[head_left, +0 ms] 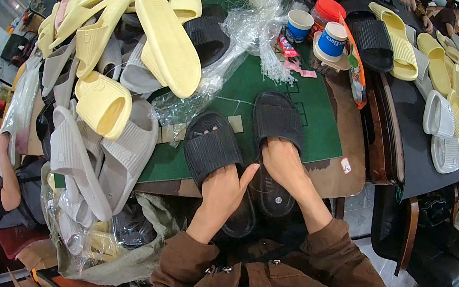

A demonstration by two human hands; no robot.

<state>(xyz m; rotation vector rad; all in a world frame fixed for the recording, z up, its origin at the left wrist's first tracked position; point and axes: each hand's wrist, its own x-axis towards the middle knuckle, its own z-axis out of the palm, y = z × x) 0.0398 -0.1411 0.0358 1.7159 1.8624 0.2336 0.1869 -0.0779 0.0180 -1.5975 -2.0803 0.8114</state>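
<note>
Gripping the pair of black slippers (244, 141) at table edge, six o'clock of the green mat (268, 83): left hand (223, 195) clasping one heel, right hand (284, 165) pressing the other; probably light, soft, bendy.

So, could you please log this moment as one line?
left hand: on left black slipper | right hand: on right black slipper | both slippers: side by side at green table edge
</note>
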